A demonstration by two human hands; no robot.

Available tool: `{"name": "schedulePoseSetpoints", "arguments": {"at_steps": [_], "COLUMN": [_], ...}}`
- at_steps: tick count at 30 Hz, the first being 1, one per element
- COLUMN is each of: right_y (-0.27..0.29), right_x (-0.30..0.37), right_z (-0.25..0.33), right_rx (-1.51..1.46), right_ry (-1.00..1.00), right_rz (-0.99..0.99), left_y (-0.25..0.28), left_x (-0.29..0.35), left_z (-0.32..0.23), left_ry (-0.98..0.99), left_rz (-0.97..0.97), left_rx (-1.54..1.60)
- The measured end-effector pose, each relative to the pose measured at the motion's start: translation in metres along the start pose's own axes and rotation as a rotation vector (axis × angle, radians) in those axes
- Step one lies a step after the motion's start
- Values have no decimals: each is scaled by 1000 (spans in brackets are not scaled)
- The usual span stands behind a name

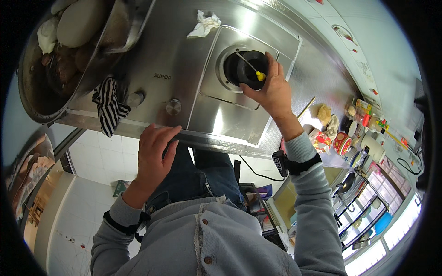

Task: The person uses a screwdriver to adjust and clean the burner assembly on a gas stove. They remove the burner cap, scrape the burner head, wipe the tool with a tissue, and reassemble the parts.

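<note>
A stainless steel gas stove (pixel 161 99) spreads before me. My right hand (pixel 271 89) grips the rim of a dark round burner part (pixel 254 62), thumb on the near side and fingers on the far side. The part is over the round burner opening (pixel 228 76); whether it rests there I cannot tell. A thin pale rod with a yellow end (pixel 260 76) shows against the dark part. My left hand (pixel 156 149) is at the stove's front edge, fingers stretched out and holding nothing, near a silver knob (pixel 173 107).
A striped cloth (pixel 108 106) hangs over the front edge beside another knob (pixel 135 99). A large pan (pixel 43 110) holding food stands at the left. Crumpled tissue (pixel 204 24) lies farther back. To the right are a chopstick-like stick (pixel 306 108), a red patterned tin (pixel 341 144) and jars.
</note>
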State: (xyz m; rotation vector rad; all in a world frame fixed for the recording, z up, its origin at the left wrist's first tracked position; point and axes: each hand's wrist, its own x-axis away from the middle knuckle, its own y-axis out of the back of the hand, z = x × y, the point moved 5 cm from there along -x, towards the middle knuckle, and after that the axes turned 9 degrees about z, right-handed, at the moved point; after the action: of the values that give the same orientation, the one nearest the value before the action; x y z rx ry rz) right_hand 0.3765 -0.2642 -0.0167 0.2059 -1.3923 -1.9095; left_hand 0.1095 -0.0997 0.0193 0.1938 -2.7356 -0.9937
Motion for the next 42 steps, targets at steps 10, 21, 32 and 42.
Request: {"name": "schedulePoseSetpoints", "arguments": {"at_steps": [10,21,32,42], "right_y": [-19,-24,-27,-27], "right_x": [-7,-4,-2,-4], "right_z": [15,14,10,9], "right_rx": [124,73,32,149], "right_ry": [-32,-4,36,49], "right_rz": [35,-22,-62,-50], "left_y": [15,21,21,23], "left_x": [22,24,22,18], "left_z": [29,38,44,43], "left_ry": [37,25,1,5], "left_rz": [-74,-64,-80,-67], "left_rx": [19,43,42,44]}}
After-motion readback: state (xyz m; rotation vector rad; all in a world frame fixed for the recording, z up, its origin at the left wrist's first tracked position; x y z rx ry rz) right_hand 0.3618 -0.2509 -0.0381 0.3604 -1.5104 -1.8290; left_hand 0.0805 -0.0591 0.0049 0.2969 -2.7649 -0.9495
